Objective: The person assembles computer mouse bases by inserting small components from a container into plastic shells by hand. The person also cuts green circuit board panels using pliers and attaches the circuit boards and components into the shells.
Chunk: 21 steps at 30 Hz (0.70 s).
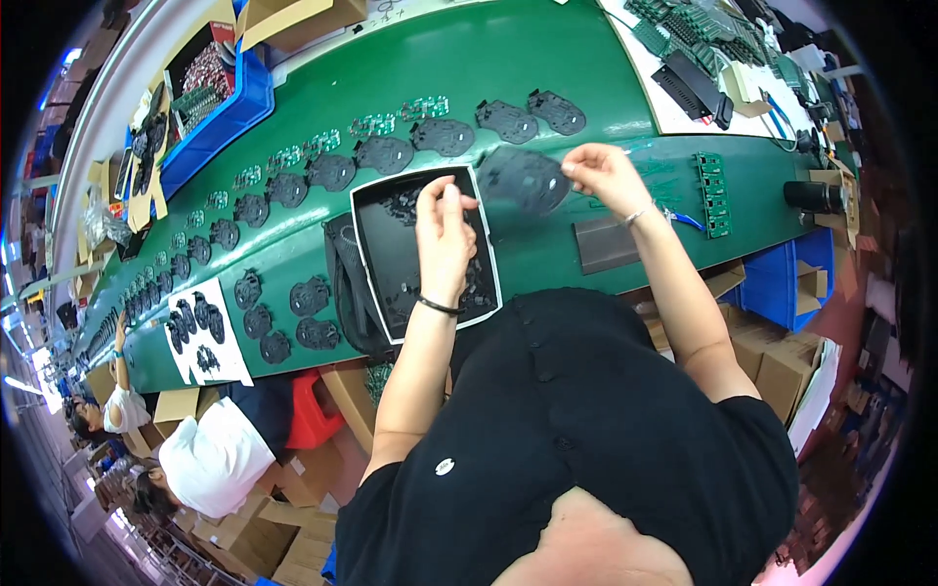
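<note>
The green bench (547, 59) carries 1 tray (381, 244), rows of black shells (443, 138), circuit boards (372, 125), 1 dark slab (606, 244).

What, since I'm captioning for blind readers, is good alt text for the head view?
A person's right hand pinches a blurred black part over a green workbench, the left hand above a white-rimmed black tray. Rows of similar parts and green circuit boards run leftward.

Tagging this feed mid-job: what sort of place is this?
Probably an electronics assembly line: black shells lie in a long row on a green bench, with circuit boards nearby and other people further along.
</note>
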Tool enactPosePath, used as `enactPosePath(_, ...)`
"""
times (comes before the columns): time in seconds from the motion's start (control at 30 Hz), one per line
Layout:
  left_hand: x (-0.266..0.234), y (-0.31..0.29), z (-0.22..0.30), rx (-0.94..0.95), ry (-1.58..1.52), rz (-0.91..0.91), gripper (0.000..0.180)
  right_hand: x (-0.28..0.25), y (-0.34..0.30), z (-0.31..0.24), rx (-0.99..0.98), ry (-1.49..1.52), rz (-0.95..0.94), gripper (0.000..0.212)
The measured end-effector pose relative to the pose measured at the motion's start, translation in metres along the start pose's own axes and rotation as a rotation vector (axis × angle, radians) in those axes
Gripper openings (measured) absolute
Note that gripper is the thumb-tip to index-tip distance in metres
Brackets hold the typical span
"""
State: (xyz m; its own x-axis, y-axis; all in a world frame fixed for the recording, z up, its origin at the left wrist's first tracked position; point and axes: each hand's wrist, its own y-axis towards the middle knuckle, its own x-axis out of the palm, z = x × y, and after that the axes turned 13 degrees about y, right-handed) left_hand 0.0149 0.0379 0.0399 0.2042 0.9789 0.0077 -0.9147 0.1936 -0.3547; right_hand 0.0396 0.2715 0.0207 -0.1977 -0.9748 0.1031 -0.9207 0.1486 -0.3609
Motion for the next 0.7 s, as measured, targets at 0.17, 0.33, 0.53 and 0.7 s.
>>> enactPosePath(0.17,-0.028,0.001,-0.007,-0.008,0.012,0.052,0.018,-0.117,0.067,0.048,-0.139,-0.075,0.363,0.008)
enactPosePath(0.33,-0.051,-0.008,-0.017,-0.064,0.076,0.159,0.013,-0.196,0.126,0.096,-0.082,-0.297,0.612,0.009)
enactPosePath(0.53,-0.054,-0.016,-0.018,-0.118,0.099,0.230,0.011,-0.221,0.161,0.106,0.085,-0.554,0.665,0.009)
enactPosePath(0.7,-0.042,-0.010,-0.015,-0.126,0.089,0.217,0.011,-0.218,0.167,0.103,0.061,-0.720,0.632,0.012)
